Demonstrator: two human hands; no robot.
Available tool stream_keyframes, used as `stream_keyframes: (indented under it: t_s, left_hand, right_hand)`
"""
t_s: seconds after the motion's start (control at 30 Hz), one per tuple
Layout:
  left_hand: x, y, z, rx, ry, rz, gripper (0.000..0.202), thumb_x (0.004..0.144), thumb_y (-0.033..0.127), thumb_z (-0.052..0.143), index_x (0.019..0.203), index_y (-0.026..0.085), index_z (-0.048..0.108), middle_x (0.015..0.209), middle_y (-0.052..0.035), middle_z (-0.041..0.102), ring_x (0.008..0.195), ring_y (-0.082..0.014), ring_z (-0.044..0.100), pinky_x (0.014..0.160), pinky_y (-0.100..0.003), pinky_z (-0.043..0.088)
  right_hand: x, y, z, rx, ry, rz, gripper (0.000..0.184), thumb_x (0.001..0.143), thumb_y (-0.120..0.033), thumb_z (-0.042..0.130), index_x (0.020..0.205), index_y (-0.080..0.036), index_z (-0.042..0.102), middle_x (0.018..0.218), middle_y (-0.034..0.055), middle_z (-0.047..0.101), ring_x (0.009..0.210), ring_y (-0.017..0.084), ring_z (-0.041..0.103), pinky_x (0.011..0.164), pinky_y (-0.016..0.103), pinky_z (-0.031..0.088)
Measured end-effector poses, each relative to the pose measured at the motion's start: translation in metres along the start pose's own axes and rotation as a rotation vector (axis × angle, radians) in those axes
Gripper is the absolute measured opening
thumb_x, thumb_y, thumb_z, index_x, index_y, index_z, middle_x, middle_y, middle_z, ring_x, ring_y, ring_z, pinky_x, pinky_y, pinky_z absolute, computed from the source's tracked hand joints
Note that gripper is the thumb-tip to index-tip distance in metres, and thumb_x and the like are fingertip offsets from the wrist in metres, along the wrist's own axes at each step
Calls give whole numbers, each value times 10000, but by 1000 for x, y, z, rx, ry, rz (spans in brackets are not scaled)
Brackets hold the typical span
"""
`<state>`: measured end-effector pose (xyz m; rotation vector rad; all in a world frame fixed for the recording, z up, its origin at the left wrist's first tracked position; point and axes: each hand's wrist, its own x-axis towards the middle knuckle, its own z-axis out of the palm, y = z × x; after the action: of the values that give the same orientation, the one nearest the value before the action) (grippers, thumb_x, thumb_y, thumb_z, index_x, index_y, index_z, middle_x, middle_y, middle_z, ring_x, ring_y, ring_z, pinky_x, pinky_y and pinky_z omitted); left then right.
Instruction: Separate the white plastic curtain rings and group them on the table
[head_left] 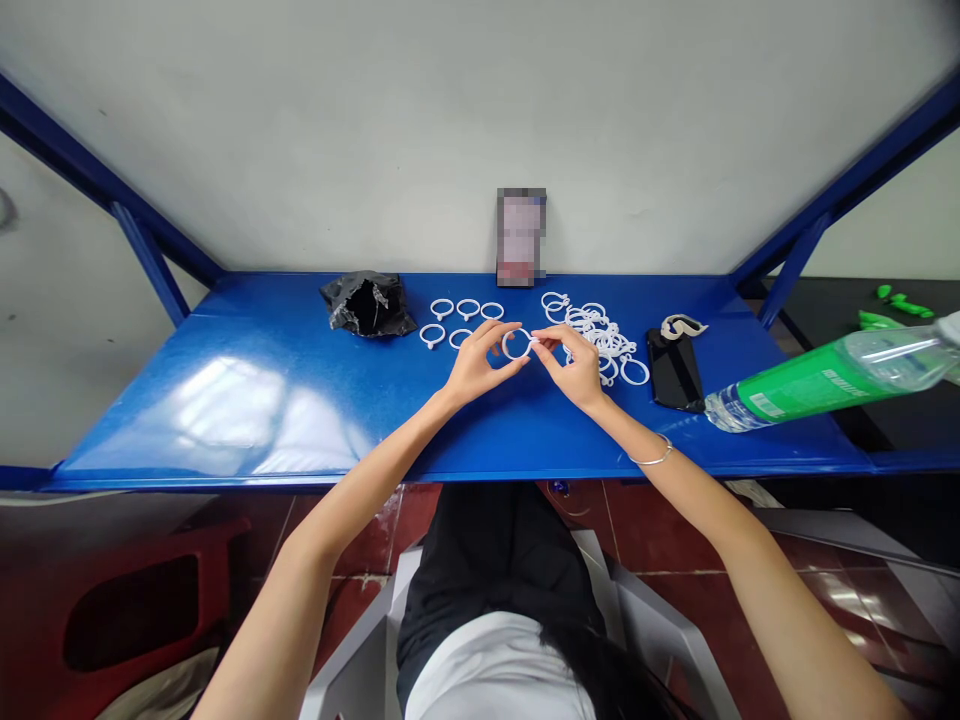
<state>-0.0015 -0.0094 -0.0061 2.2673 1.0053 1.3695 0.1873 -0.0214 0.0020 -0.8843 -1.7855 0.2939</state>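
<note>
- Blue table (442, 440) beneath, ring pile (611, 342) on it.
- Left hand (474, 362), farther from the pile, clamped across the held ring (516, 359)!
- Right hand (576, 372), nearer the pile, pinching its pile-facing edge.
- Held ring: left of the pile, between both hands.

Both arms (360, 500) stretch forward, left grip (478, 364) curled, right grip (576, 371) pinching.

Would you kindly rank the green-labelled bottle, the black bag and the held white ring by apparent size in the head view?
Largest to smallest:
1. Green-labelled bottle
2. Black bag
3. Held white ring
</note>
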Motion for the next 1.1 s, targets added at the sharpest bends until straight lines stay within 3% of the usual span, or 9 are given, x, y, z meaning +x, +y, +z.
stream_keyframes:
  t_s: [0.53,1.1]
  left_hand:
    - [0,-2,1,-22,-35,-25,422,867,403,681,1226,195,605,1042,-80,653,730,-118,602,677,-256,537]
    - [-1,-7,5,-98,-55,-59,611,854,580,648,1317,193,546,1015,-90,665,736,-133,618,662,-261,543]
  right_hand:
    - [-1,0,1,-62,-36,-13,187,974,-318,530,1029,-239,690,949,67,728,768,192,671,739,368,585]
    - [-1,2,1,-32,18,49,190,969,-366,554,991,-238,692,939,51,738,795,189,687,728,338,585]
